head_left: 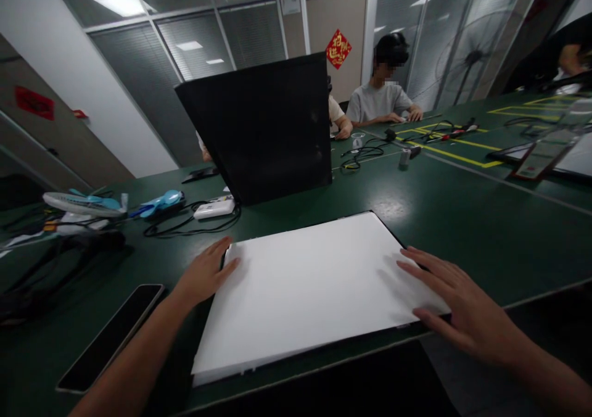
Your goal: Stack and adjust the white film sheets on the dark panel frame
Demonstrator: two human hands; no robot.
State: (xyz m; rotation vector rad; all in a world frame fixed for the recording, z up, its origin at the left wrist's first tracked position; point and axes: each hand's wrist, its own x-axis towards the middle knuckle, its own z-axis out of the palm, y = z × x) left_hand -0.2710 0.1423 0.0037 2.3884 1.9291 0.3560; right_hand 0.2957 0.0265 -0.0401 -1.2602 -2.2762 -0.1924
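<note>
The left hand, thumb apart, and right hand, fingers spread, flank the sheet. Contact is unclear.

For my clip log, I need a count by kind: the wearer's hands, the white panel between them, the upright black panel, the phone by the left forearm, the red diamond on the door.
Hands: 2 (left hand, right hand)
White panel: 1
Black panel: 1
Phone: 1
Red diamond: 1
Total: 6
</note>
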